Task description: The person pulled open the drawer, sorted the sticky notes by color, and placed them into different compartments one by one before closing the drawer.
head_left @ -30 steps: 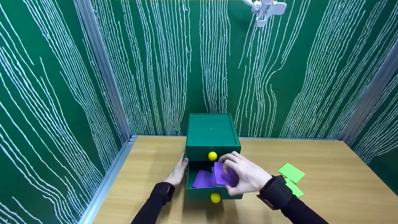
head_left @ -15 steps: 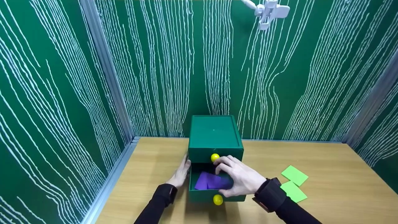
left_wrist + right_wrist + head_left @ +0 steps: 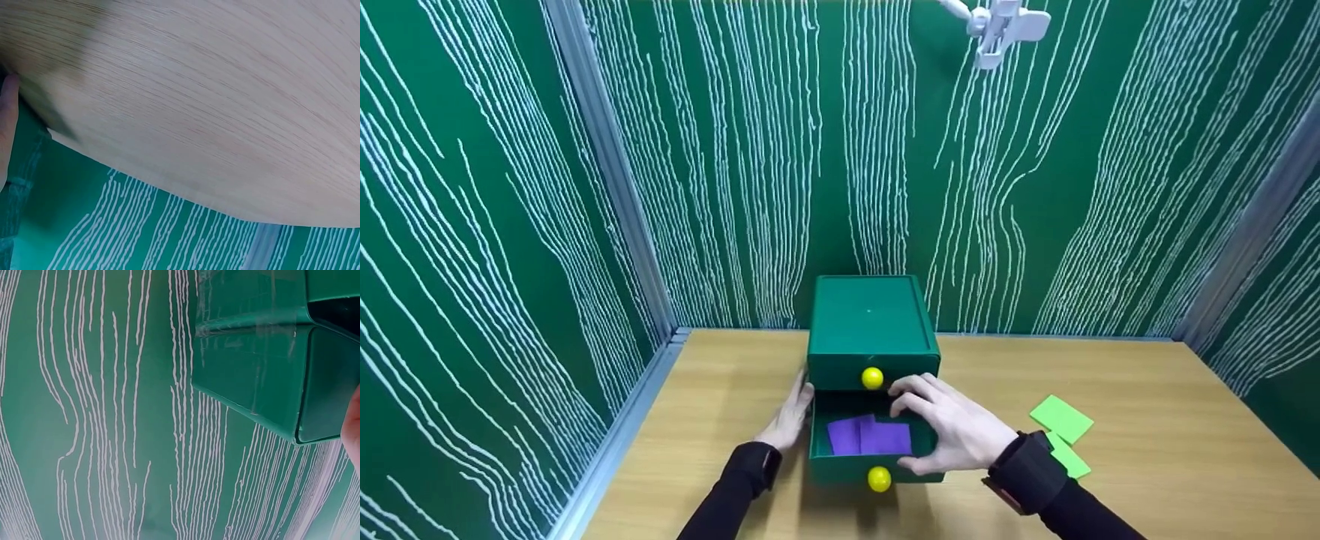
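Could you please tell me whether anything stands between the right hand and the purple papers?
Nothing visible does: the purple papers lie uncovered in the open lower drawer, with the right hand at its right side.

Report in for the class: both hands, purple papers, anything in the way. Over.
Left hand against green cabinet; right hand at open lower drawer, gripping nothing visible. Purple papers inside drawer. Nothing seen lying on them.

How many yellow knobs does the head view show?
2. The upper knob is on the closed top drawer; the lower knob is on the pulled-out bottom drawer. No others show.
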Action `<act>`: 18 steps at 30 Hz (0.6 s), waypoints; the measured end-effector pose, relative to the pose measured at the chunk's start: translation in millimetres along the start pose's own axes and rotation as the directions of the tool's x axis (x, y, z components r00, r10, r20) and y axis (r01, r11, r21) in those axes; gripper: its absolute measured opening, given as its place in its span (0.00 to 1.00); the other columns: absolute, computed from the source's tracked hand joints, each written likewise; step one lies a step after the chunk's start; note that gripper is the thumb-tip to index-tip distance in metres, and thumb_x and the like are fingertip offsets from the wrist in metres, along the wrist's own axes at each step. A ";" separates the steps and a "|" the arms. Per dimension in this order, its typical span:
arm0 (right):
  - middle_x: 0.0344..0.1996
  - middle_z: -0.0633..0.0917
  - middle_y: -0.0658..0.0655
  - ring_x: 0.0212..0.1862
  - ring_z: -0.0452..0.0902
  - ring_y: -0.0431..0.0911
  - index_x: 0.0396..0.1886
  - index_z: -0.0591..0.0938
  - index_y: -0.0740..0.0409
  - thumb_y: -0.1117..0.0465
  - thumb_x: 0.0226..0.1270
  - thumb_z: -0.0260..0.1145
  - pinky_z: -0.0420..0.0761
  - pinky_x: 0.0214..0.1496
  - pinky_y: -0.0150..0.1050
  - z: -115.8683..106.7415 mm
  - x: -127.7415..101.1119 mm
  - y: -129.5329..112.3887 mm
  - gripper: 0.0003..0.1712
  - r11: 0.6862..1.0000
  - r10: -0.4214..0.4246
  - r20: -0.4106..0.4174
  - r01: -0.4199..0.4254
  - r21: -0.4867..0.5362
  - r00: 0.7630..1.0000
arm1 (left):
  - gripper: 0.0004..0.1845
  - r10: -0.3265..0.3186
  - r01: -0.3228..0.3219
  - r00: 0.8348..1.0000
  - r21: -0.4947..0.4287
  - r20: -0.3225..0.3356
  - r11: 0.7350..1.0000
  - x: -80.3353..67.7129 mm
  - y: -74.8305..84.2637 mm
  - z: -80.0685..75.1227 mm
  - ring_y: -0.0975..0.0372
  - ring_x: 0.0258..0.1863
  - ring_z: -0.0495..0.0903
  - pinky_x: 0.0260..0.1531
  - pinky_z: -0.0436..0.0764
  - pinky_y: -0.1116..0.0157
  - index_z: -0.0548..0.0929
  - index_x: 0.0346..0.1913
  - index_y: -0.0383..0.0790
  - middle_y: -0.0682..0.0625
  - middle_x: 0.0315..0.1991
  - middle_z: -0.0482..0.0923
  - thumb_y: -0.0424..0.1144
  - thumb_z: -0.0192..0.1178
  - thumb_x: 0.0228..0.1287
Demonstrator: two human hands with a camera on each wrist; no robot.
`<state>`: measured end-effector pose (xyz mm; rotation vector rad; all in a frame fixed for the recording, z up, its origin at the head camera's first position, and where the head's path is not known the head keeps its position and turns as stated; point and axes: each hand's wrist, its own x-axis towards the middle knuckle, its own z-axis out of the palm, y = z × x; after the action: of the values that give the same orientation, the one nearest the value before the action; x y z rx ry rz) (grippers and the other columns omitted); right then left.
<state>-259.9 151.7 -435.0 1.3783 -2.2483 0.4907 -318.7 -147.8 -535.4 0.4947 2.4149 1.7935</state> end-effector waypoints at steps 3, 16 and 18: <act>0.55 0.77 0.50 0.55 0.72 0.42 0.45 0.78 0.51 0.43 0.45 0.81 0.80 0.56 0.37 -2.5 -4.9 0.4 0.32 1.000 -0.004 -0.012 0.004 -0.008 1.000 | 0.39 -0.004 0.004 1.000 0.010 -0.003 1.000 -0.5 0.5 0.0 0.34 0.75 0.53 0.69 0.62 0.37 0.34 0.81 0.44 0.35 0.81 0.37 0.62 0.30 0.79; 0.57 0.78 0.48 0.57 0.72 0.41 0.56 0.76 0.49 0.43 0.40 0.83 0.82 0.54 0.39 -17.0 -43.3 7.7 0.42 0.994 0.078 -0.023 -0.080 -0.080 0.997 | 0.41 -0.037 0.037 0.999 0.003 -0.011 0.999 0.0 -1.7 0.9 0.35 0.75 0.55 0.72 0.62 0.41 0.33 0.81 0.40 0.32 0.80 0.41 0.62 0.30 0.80; 0.57 0.78 0.48 0.56 0.72 0.41 0.59 0.76 0.50 0.43 0.39 0.83 0.83 0.54 0.40 -19.2 -50.0 8.7 0.45 0.990 0.103 -0.018 -0.104 -0.090 0.995 | 0.40 -0.035 0.036 0.999 0.014 -0.013 0.999 -0.3 -2.4 1.9 0.35 0.75 0.56 0.71 0.62 0.41 0.34 0.81 0.40 0.32 0.80 0.42 0.61 0.30 0.80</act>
<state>-244.2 202.3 -447.1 1.2149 -2.3104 0.4248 -318.4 -146.8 -538.2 0.4400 2.4311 1.7717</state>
